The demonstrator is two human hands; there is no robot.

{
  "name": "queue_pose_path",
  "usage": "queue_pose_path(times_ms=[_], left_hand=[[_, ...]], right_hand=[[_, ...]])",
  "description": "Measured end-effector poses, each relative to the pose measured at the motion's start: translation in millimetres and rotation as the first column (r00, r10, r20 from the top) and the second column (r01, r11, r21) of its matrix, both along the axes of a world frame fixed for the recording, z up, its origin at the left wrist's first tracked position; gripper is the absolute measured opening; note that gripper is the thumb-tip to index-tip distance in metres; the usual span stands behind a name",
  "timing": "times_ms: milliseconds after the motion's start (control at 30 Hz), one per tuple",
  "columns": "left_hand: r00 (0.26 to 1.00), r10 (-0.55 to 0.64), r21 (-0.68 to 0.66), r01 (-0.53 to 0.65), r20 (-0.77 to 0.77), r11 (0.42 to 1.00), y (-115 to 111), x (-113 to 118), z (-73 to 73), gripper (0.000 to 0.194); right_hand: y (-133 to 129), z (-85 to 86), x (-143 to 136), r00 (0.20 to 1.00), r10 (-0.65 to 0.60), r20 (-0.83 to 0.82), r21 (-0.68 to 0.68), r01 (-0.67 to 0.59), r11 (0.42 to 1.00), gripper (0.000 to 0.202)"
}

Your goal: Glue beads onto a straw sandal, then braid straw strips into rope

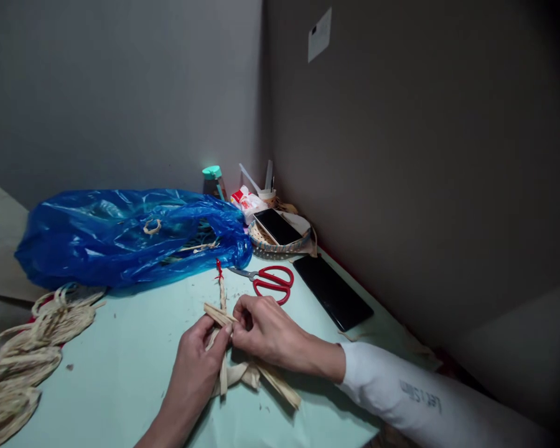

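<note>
Left hand (198, 351) and right hand (267, 333) pinch pale strips (218, 312), fingertips closed, over the table (121, 361); short plait (223, 296) beyond looks done (red tie (219, 269) at far end); loose tails (280, 387) nearer, apparently unplaited.

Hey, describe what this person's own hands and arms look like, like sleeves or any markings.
The right hand is ungloved, with a bare wrist below a long white sleeve bearing dark lettering that seems to read "Let's Slim". The left hand is ungloved too, and no sleeve shows on the visible part of that forearm. I see no watch on either wrist.
</note>
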State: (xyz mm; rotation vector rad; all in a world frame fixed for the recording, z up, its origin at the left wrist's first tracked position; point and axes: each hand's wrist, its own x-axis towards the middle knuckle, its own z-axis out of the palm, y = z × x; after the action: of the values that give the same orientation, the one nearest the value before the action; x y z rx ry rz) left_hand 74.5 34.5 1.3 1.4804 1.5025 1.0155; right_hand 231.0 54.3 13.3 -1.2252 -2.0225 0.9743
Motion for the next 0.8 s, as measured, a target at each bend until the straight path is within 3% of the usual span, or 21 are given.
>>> queue_pose_path(times_ms=[233,367,433,500,600,633,700,800], left_hand=[[0.999,-0.002,-0.025,0.003,0.048,1.0,2,1,-4.3,0.025],[0.979,-0.007,-0.077,0.023,0.204,0.997,2,3,-5.7,0.02],[0.968,-0.015,-0.077,0.035,0.252,0.996,2,3,-6.2,0.017],[0.967,-0.043,-0.068,0.062,0.251,0.996,3,3,-6.8,0.015],[0.981,-0.027,-0.062,0.04,0.19,0.997,3,4,-6.6,0.016],[0.984,-0.008,-0.063,0.02,0.181,0.998,3,5,-6.0,0.016],[0.983,0.021,-0.068,-0.008,0.184,0.998,2,6,-4.1,0.016],[0.971,0.03,-0.074,-0.012,0.237,0.997,1,7,-1.6,0.014]], right_hand=[[-2,2.2,-4,0.99,0.023,-0.138,-0.126,-0.041,0.991,0.007],[-8,13.1,-4,0.981,0.044,-0.188,-0.071,-0.058,0.996,0.007],[-7,19.6,0,0.959,0.076,-0.273,-0.109,-0.109,0.988,0.011],[-5,26.6,7,0.883,0.118,-0.454,-0.219,-0.239,0.946,0.015],[-2,43.4,20,0.711,0.072,-0.7,-0.303,-0.387,0.871,0.018],[-2,51.7,26,0.67,0.047,-0.741,-0.287,-0.379,0.88,0.019],[-3,71.9,39,0.638,0.008,-0.77,-0.191,-0.243,0.951,0.02],[-1,102.0,63,0.711,-0.087,-0.697,-0.063,0.061,0.996,0.014]])
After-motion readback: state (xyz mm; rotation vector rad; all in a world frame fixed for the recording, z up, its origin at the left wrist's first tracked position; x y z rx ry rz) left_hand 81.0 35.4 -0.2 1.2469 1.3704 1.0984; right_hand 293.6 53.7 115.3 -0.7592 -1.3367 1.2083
